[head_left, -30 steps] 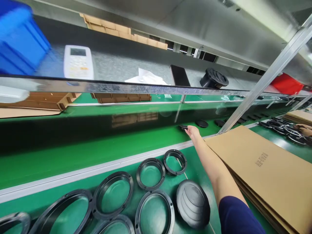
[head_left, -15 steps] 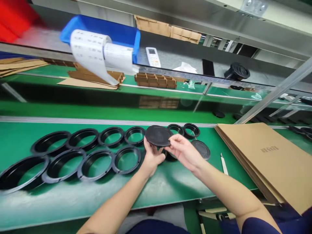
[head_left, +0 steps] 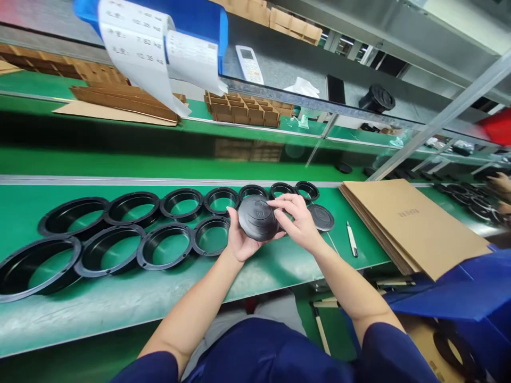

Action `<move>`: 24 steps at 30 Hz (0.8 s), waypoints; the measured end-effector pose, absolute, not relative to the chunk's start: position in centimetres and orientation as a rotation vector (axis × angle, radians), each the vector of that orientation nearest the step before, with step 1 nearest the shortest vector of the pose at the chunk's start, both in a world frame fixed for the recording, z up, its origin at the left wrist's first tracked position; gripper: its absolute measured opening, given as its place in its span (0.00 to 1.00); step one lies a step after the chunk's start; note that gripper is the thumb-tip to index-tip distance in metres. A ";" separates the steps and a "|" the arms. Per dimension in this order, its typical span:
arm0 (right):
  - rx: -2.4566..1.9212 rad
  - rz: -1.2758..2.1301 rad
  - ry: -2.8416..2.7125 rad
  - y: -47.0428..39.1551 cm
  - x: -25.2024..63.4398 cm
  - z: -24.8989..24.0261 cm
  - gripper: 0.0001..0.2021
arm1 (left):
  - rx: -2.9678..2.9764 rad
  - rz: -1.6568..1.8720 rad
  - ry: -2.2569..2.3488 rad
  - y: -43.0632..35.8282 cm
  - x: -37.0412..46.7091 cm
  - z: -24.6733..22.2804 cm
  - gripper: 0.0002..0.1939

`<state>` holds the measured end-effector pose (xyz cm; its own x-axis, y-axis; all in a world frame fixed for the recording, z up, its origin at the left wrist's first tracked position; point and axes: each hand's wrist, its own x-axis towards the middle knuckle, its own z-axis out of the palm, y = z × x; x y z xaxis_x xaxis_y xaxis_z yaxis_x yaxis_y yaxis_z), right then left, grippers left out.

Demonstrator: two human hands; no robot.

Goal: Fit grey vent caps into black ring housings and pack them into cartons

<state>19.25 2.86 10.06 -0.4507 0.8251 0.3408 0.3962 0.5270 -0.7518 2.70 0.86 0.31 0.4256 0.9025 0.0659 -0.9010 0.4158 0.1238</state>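
Note:
A round black lid (head_left: pixel 258 219) with a small raised mark on its face is held above the green table (head_left: pixel 255 271). My left hand (head_left: pixel 240 239) cups it from below and the left, with the thumb at its edge. The fingers of my right hand (head_left: pixel 294 217) rest on its right edge and upper face. Two rows of black rings (head_left: pixel 165 246) stand to the left and behind my hands. Just right of my right hand lies another flat black disc (head_left: pixel 320 217).
A white pen-like tool (head_left: pixel 352 239) and stacked cardboard sheets (head_left: pixel 413 218) lie at the right. Above the table runs a shelf with a blue bin (head_left: pixel 195 26), label rolls, a white remote (head_left: pixel 249 65) and a phone (head_left: pixel 336 89). Another person's hand (head_left: pixel 502 186) shows at the far right.
The lid has been tilted toward me, so its marked face now shows. My right fingers have moved onto its face. The view has shifted, and a person's hand has appeared at the far right.

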 end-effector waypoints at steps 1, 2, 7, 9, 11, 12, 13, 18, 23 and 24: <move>-0.999 0.602 -2.132 3.3 19.6 9.7 0.17 | 0.155 1.119 0.000 0.6 2.9 0.3 0.48; -1.001 0.511 -2.201 3.6 19.9 9.2 0.19 | 0.160 1.108 -0.006 0.4 3.1 0.4 0.47; -0.987 0.404 -2.363 3.7 21.1 7.2 0.26 | 0.123 1.120 0.057 -0.2 3.5 1.2 0.40; -1.008 0.414 -2.375 3.7 21.3 6.7 0.29 | 0.090 1.104 0.118 -0.1 3.7 1.5 0.37; -1.025 0.472 -2.373 3.7 21.4 6.4 0.33 | 0.052 1.083 0.185 0.1 4.0 1.6 0.34; -1.030 0.507 -2.360 3.8 21.4 6.3 0.34 | 0.036 1.080 0.213 0.1 4.1 1.6 0.33; -1.031 0.542 -2.335 3.8 21.4 6.2 0.35 | 0.025 1.080 0.233 0.2 4.2 1.5 0.33; -1.055 0.930 -2.084 3.6 21.4 6.6 0.35 | 0.033 1.043 0.259 0.2 4.2 1.7 0.37; -1.121 1.158 -1.793 3.1 22.0 7.3 0.32 | 0.064 0.953 0.207 0.5 4.0 2.0 0.43; -1.121 1.140 -1.805 3.1 22.2 7.3 0.32 | 0.054 0.947 0.204 0.5 4.0 1.9 0.44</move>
<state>22.15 3.09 7.28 -0.3680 0.9226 0.1158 0.2920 0.2329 -0.9276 3.97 0.55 1.94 0.5661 0.8107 -0.1496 -0.8004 0.5839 0.1353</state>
